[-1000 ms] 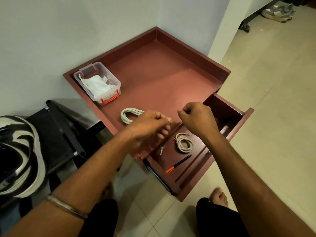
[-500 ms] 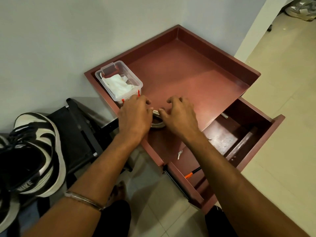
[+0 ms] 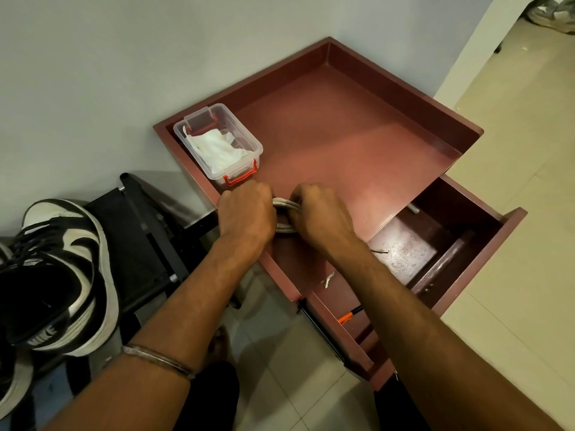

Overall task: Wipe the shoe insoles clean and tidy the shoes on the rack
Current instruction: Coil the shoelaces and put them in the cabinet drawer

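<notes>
A coiled pale shoelace bundle (image 3: 286, 214) lies near the front left corner of the reddish-brown cabinet top (image 3: 357, 141). My left hand (image 3: 247, 211) and my right hand (image 3: 320, 214) both grip the coil from either side, fingers curled round it. A clear plastic box (image 3: 217, 144) with red latches holds white wipes just behind my left hand. Black-and-white sneakers (image 3: 59, 275) sit on a black rack (image 3: 146, 241) at the lower left.
The cabinet's drawer (image 3: 460, 244) stands pulled open at the right, with an orange-tipped pen (image 3: 350, 315) and a lace end inside. Wall runs behind the cabinet. Tiled floor lies to the right, with another pair of shoes (image 3: 550, 12) far off.
Both hands left the open drawer, reached up and left onto the cabinet top, and closed round the lace coil there. The camera swung left, bringing the sneakers further into view.
</notes>
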